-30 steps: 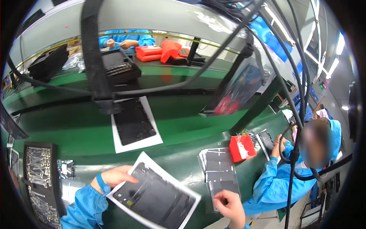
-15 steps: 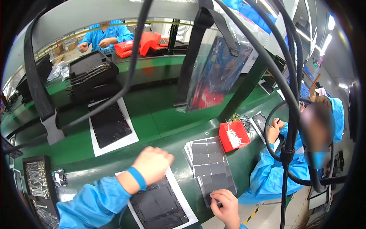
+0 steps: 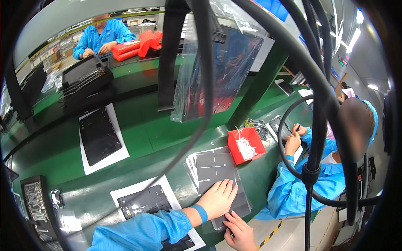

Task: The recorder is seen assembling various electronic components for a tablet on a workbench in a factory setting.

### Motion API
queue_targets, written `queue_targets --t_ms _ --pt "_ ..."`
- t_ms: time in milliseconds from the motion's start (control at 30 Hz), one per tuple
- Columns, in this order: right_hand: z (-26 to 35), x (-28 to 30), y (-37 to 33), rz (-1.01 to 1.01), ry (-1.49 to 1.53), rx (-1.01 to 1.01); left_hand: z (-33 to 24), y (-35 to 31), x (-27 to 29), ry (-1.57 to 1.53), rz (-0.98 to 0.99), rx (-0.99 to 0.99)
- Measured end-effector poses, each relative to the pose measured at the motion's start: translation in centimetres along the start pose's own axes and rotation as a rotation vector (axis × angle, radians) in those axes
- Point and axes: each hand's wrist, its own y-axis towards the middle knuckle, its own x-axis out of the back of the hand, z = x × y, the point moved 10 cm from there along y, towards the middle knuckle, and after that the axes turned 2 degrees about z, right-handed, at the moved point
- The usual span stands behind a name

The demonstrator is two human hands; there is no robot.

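My left hand (image 3: 217,198) lies with fingers outstretched on a stack of dark grey sheets with pale edges (image 3: 213,159). A blue band circles that wrist. At the near end of the stack my right hand (image 3: 240,234) rests its fingertips on the sheets, its thumb apart. Whether these fingers lift an edge is too small to tell. Partly under my left forearm sits a flat black device panel (image 3: 144,201) on white paper (image 3: 119,194). The forearm hides the panel's middle.
Beyond the stack stands a red bin (image 3: 247,146) with white strips. A second black panel (image 3: 99,136) lies farther left. At the left edge is a black tray (image 3: 35,196) of metal parts. Cables (image 3: 310,173) hang at the right, near a co-worker in blue (image 3: 301,184).
My left hand has moved right, from above the black panel onto the grey sheets. My right hand stays at their near end. The whole view has shifted a little.
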Motion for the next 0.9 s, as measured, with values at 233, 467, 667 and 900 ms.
queue_targets --t_ms 233,467,667,900 --pt "-0.5 0.0 -0.1 0.054 0.019 -0.083 -1.8 0.2 -0.2 0.118 -0.028 0.022" --pt "0.7 0.2 0.8 0.039 0.031 -0.049 -1.5 1.1 1.8 -0.048 -0.053 0.144" --pt "1.0 0.3 1.0 0.06 0.008 -0.044 0.0 0.1 0.9 -0.029 0.043 0.184" --pt "0.5 0.0 0.8 0.037 0.0 -0.071 -0.7 -0.3 0.8 0.167 -0.072 0.133"
